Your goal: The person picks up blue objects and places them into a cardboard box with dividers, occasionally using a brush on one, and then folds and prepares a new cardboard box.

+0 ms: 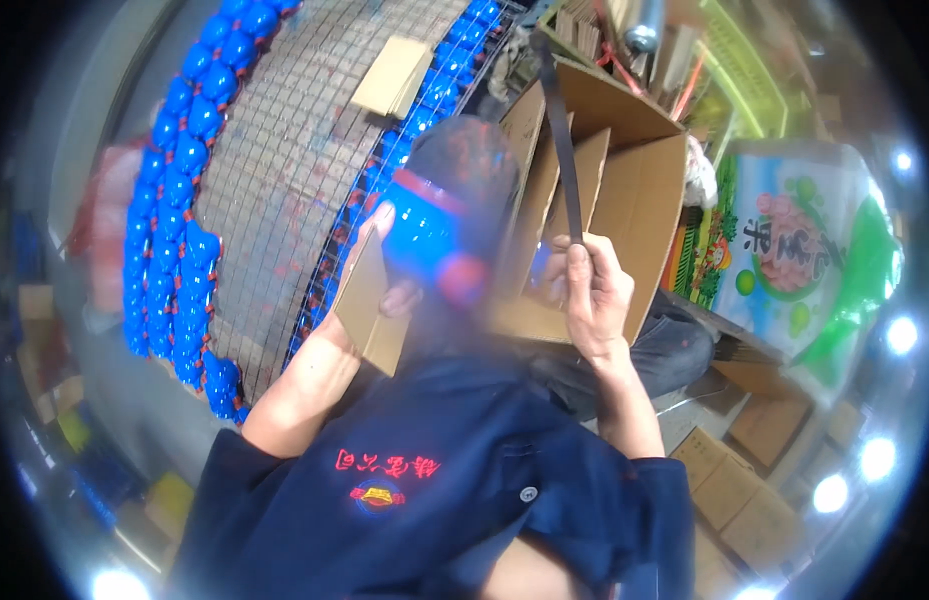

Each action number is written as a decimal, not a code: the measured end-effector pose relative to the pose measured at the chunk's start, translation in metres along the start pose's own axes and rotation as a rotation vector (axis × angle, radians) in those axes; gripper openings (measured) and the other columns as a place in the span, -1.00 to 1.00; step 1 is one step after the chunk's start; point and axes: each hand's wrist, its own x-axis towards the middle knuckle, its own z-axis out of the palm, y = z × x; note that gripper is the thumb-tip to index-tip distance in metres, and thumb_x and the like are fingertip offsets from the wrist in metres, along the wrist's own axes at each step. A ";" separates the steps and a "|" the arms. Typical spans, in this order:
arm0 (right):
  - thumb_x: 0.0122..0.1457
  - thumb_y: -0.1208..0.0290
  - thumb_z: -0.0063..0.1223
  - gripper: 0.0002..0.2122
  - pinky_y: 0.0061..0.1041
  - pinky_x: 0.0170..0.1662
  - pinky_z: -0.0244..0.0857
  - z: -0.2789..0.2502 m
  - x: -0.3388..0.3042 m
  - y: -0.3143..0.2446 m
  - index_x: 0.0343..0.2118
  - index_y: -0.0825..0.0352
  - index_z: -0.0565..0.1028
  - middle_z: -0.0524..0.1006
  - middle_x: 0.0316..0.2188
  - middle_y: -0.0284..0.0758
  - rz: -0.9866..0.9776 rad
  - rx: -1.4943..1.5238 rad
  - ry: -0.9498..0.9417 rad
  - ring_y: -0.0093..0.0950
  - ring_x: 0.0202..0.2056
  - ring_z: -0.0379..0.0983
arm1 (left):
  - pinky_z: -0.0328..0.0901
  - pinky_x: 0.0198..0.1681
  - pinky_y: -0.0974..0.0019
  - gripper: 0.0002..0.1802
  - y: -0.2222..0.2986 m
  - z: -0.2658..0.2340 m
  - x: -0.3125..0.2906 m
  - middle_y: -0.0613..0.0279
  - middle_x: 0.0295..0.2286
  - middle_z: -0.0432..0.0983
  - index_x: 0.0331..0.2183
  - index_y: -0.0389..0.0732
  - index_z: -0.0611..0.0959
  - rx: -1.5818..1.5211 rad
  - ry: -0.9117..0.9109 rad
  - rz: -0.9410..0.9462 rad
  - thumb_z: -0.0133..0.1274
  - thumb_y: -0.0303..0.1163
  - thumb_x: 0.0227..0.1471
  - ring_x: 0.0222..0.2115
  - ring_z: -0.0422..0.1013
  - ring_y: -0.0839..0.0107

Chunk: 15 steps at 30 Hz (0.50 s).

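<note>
My left hand (pixel 395 285) grips a folded-looking piece of brown cardboard (pixel 361 305), fingers bent around it. Right beside it is a blurred, glossy blue rounded object (pixel 422 235) with red at its ends; whether the hand also touches it, I cannot tell. Between the thumb and fingers of my right hand (pixel 595 290) is the lower end of a long, flat dark strip (pixel 563 150). The strip slants up across an open cardboard box (pixel 640 190), which has upright cardboard dividers (pixel 583 185) inside. My right hand is in front of the box's near side.
At the left, a wire mesh rack (pixel 275 150) carries rows of glossy blue rounded pieces (pixel 190 155) along its edges. Tan cardboard pieces (pixel 395 78) lie on the mesh. A printed plastic bag (pixel 775 240) and a yellow-green crate (pixel 750 75) stand right; flat cartons (pixel 735 490) lie lower right.
</note>
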 end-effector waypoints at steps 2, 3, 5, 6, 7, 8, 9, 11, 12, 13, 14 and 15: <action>0.39 0.36 -0.17 -0.83 -0.71 -0.50 0.28 -0.003 0.019 -0.007 -0.13 0.35 0.39 0.54 -0.51 -0.32 0.058 0.321 -0.007 -0.67 -0.59 0.40 | 0.12 -0.85 0.53 -0.04 0.002 0.004 0.002 0.24 -0.81 0.34 0.00 -0.62 0.30 0.046 -0.056 0.012 -0.15 0.27 0.15 -0.92 0.19 0.54; 0.39 0.36 -0.17 -0.85 -0.67 -0.48 0.32 -0.004 0.034 -0.013 -0.12 0.32 0.37 0.55 -0.47 -0.28 0.035 0.490 0.024 -0.58 -0.56 0.46 | 0.13 -0.85 0.52 -0.02 0.001 -0.004 0.000 0.23 -0.79 0.36 0.02 -0.62 0.27 0.045 -0.111 0.021 -0.12 0.27 0.13 -0.91 0.20 0.53; 0.37 0.39 -0.12 -0.87 -0.60 -0.41 0.38 -0.020 0.072 -0.025 -0.14 0.31 0.38 0.56 -0.43 -0.26 0.004 0.704 0.102 -0.52 -0.47 0.51 | 0.13 -0.86 0.51 -0.05 0.008 -0.009 0.000 -0.02 -0.54 0.45 0.09 -0.54 0.21 -0.024 -0.256 0.050 -0.07 0.23 0.11 -0.90 0.21 0.51; 0.33 0.42 -0.06 -0.88 -0.56 -0.33 0.42 -0.025 0.092 -0.031 -0.17 0.33 0.43 0.56 -0.40 -0.29 -0.016 0.732 0.159 -0.49 -0.37 0.53 | 0.14 -0.86 0.51 -0.05 0.011 -0.005 0.001 -0.15 -0.40 0.48 0.12 -0.49 0.17 -0.027 -0.304 0.080 -0.04 0.20 0.11 -0.89 0.21 0.50; 0.29 0.42 0.04 -0.87 -0.55 -0.28 0.42 -0.037 0.109 -0.032 -0.19 0.35 0.52 0.56 -0.38 -0.33 -0.070 0.563 0.174 -0.55 -0.33 0.51 | 0.18 -0.83 0.49 -0.07 0.023 0.011 0.004 -0.24 -0.27 0.40 0.15 -0.43 0.16 -0.073 -0.355 0.096 0.00 0.16 0.10 -0.87 0.24 0.47; 0.26 0.42 0.09 -0.85 -0.57 -0.31 0.40 -0.053 0.130 -0.026 -0.19 0.36 0.55 0.56 -0.40 -0.35 -0.097 0.415 0.228 -0.58 -0.36 0.49 | 0.23 -0.79 0.47 -0.09 0.036 0.031 0.011 -0.32 -0.14 0.33 0.18 -0.38 0.14 -0.115 -0.417 0.106 0.04 0.12 0.09 -0.84 0.26 0.44; 0.23 0.41 0.13 -0.84 -0.60 -0.33 0.38 -0.068 0.151 -0.021 -0.19 0.37 0.57 0.56 -0.42 -0.38 -0.115 0.271 0.271 -0.62 -0.40 0.47 | 0.28 -0.76 0.45 -0.09 0.046 0.048 0.015 -0.40 0.00 0.25 0.21 -0.32 0.12 -0.159 -0.474 0.116 0.08 0.07 0.08 -0.81 0.28 0.41; 0.20 0.42 0.18 -0.80 -0.69 -0.43 0.30 -0.083 0.200 -0.032 -0.18 0.43 0.57 0.55 -0.50 -0.40 -0.103 0.344 0.333 -0.68 -0.51 0.42 | 0.33 -0.73 0.44 -0.09 0.057 0.076 0.031 -0.38 0.03 0.22 0.22 -0.30 0.12 -0.292 -0.484 0.104 0.13 0.02 0.06 -0.78 0.31 0.36; 0.20 0.44 0.18 -0.81 -0.68 -0.44 0.32 -0.094 0.229 -0.034 -0.19 0.43 0.57 0.55 -0.49 -0.37 -0.117 0.259 0.386 -0.65 -0.52 0.45 | 0.33 -0.74 0.44 -0.09 0.064 0.097 0.039 -0.36 0.01 0.23 0.22 -0.28 0.12 -0.319 -0.466 0.089 0.15 0.01 0.06 -0.78 0.32 0.35; 0.19 0.47 0.18 -0.81 -0.65 -0.42 0.39 -0.088 0.258 -0.047 -0.18 0.44 0.55 0.56 -0.48 -0.34 -0.202 0.141 0.481 -0.60 -0.51 0.50 | 0.34 -0.74 0.45 -0.07 0.071 0.110 0.051 -0.34 -0.02 0.28 0.19 -0.36 0.14 -0.202 -0.468 0.140 0.16 0.03 0.04 -0.79 0.31 0.35; 0.19 0.48 0.18 -0.81 -0.63 -0.39 0.43 -0.088 0.292 -0.049 -0.17 0.44 0.53 0.57 -0.46 -0.32 -0.263 0.205 0.458 -0.58 -0.49 0.52 | 0.31 -0.75 0.47 -0.06 0.070 0.110 0.071 -0.30 -0.06 0.32 0.17 -0.41 0.16 -0.241 -0.530 0.078 0.14 0.06 0.05 -0.79 0.30 0.39; 0.19 0.49 0.17 -0.80 -0.60 -0.37 0.47 -0.093 0.321 -0.049 -0.16 0.43 0.51 0.57 -0.45 -0.30 -0.327 0.256 0.445 -0.55 -0.47 0.54 | 0.27 -0.76 0.49 -0.06 0.069 0.116 0.090 -0.24 -0.14 0.38 0.15 -0.46 0.18 -0.235 -0.540 0.065 0.12 0.10 0.05 -0.80 0.29 0.43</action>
